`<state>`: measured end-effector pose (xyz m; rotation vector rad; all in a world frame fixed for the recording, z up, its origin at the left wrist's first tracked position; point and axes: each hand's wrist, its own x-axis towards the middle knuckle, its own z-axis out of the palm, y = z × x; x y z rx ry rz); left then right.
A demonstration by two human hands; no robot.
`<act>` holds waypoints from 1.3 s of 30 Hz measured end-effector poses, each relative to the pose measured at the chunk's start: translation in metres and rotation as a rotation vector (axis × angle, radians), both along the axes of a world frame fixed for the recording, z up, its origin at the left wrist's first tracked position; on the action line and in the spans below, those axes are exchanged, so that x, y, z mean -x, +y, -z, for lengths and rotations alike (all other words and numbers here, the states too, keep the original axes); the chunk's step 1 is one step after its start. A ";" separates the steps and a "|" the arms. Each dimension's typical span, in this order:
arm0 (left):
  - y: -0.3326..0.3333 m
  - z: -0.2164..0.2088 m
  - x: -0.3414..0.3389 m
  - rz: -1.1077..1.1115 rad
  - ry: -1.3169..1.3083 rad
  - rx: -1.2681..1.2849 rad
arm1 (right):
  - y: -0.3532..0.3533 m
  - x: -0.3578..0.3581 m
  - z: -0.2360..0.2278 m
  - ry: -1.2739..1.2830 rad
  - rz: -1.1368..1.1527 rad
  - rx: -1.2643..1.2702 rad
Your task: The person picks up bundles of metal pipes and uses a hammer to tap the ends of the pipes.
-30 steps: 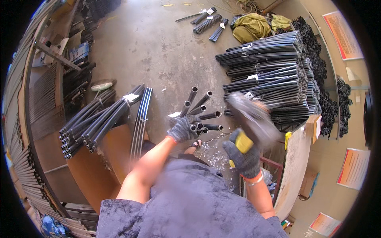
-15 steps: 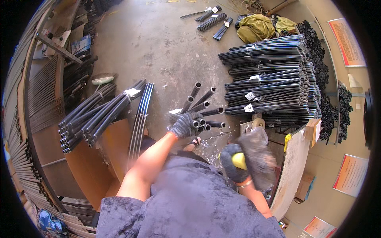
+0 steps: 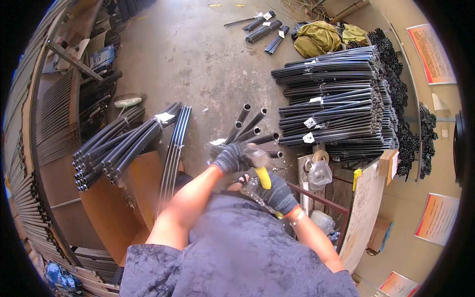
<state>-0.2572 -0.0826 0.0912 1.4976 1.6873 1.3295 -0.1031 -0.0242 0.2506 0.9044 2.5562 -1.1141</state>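
My left hand (image 3: 231, 157), in a dark grey knitted glove, is wrapped around a bundle of black tubes. The near ends of that bundle are hidden now by the head of a yellow-handled hammer (image 3: 263, 178). My right hand (image 3: 279, 197), also gloved, grips the hammer's handle. The head is blurred and lies over the tube ends, right beside my left fingers; whether it touches them I cannot tell. Beyond my left hand, several black tubes (image 3: 254, 122) fan out with their open ends pointing away from me.
To the left lie thick tied tube bundles (image 3: 133, 141) and a thinner bundle (image 3: 177, 143). A tall stack of tied tubes (image 3: 326, 101) stands at right, near a board (image 3: 368, 210). Farther off are small bundles (image 3: 263, 30) and olive sacks (image 3: 319, 38). Shelving (image 3: 74, 59) lines the left.
My right hand has swung the hammer from the right, where it was raised and blurred, in and down to the tube ends. My left hand has stayed around the bundle.
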 end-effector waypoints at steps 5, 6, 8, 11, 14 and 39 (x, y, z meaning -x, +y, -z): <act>-0.006 0.029 0.001 0.001 -0.294 0.153 | 0.016 0.022 -0.061 0.268 0.042 -0.024; -0.005 0.009 0.006 0.006 -0.308 0.187 | 0.018 0.021 -0.073 0.313 0.073 0.041; -0.011 0.007 0.001 0.018 -0.397 0.255 | 0.007 0.006 -0.050 0.410 0.092 -0.028; -0.003 0.018 -0.001 -0.013 -0.268 0.184 | 0.007 -0.014 0.016 0.043 -0.192 -0.154; -0.011 0.011 -0.006 -0.086 0.104 -0.051 | 0.013 0.015 -0.011 0.107 -0.051 -0.013; -0.045 0.026 -0.034 -0.261 0.025 0.301 | 0.127 -0.014 0.099 0.186 0.761 0.188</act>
